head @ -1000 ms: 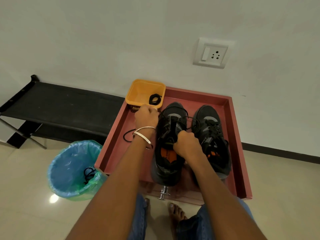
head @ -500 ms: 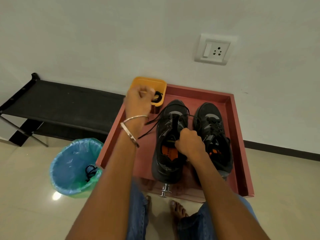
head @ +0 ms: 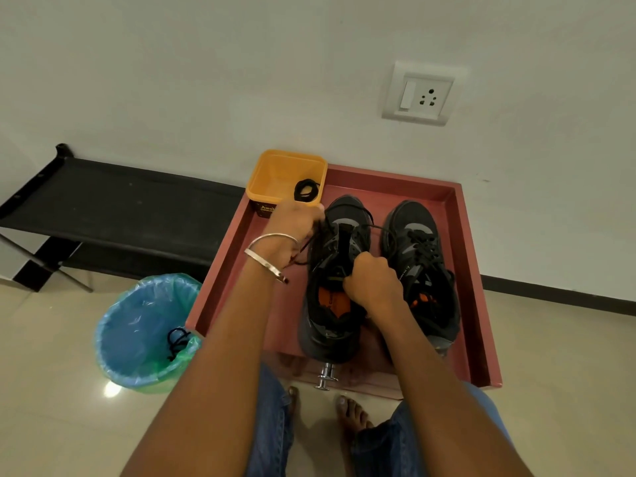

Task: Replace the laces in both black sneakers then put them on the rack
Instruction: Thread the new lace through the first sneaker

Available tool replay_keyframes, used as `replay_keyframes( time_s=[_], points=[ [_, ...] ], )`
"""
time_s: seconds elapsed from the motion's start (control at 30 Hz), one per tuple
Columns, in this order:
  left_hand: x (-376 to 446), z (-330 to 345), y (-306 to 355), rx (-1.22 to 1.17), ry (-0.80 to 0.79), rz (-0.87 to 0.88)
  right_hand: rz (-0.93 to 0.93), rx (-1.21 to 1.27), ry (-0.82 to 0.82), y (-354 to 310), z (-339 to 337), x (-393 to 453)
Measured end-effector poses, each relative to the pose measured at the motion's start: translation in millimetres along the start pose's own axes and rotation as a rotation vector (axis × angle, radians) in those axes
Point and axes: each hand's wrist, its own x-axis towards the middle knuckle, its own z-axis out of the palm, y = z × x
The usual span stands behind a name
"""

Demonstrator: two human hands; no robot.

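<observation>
— How many black sneakers?
— Two: one on the left (head: 332,287), one on the right (head: 418,256).
— Tubs and bins?
— One yellow tub (head: 286,177), one lined bin (head: 144,330).
— Loose laces?
— One coil (head: 306,190) in the tub, one tangle (head: 177,340) in the bin.

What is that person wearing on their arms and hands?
Both arms are bare, with no sleeves or gloves. The left wrist has two thin silver metal bangles; the left hand and right hand show no rings. Blue denim jeans cover the legs.
</observation>
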Motion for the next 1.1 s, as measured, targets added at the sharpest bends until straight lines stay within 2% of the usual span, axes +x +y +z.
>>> replay_keyframes(
  time_s=[0.07,0.17,0.23,0.3,0.37,0.43,0.57,0.63,0.87,0.93,1.0,1.1],
  points=[
    [-8.2,-13.8,19.6,-0.328,0.074,0.031,0.004,0.012,-0.003,0.0,-0.3,0.6],
    [-19.4,-36.6,41.8,-0.747,0.103,0.265,0.014,0.025,-0.019,0.1,-0.5,1.2],
    [-24.4,-46.1,44.1,-0.927,0.031,0.390,0.018,0.030,-0.022,-0.6,-0.8,1.4],
    [-24.3,-46.6,39.9,-0.986,-0.007,0.374,0.018,0.036,-0.020,-0.8,-1.0,1.4],
    [-19.8,-39.8,30.3,-0.775,0.082,0.268,0.020,0.042,-0.017,-0.4,-0.7,1.9],
    [-9.2,-27.3,10.6,-0.336,0.169,0.219,0.021,0.043,-0.016,0.1,-0.1,2.6],
    [9.0,-1.4,-27.0,0.376,0.095,0.271,0.030,0.036,-0.022,0.0,0.3,3.4],
    [15.6,8.2,-33.9,0.560,0.062,0.239,0.030,0.035,-0.018,0.0,0.3,3.1],
    [25.6,15.8,-33.1,0.607,0.080,0.161,0.023,0.050,-0.014,0.4,2.0,3.8],
    [20.5,12.3,-26.4,0.473,0.042,0.134,0.033,0.059,-0.022,0.9,2.0,3.9],
    [13.2,5.0,-15.7,0.227,0.029,0.102,0.039,0.068,-0.026,1.3,2.0,4.2],
    [1.8,-12.1,-0.6,-0.139,0.096,-0.009,0.042,0.069,-0.022,0.4,3.0,4.3]
  ],
)
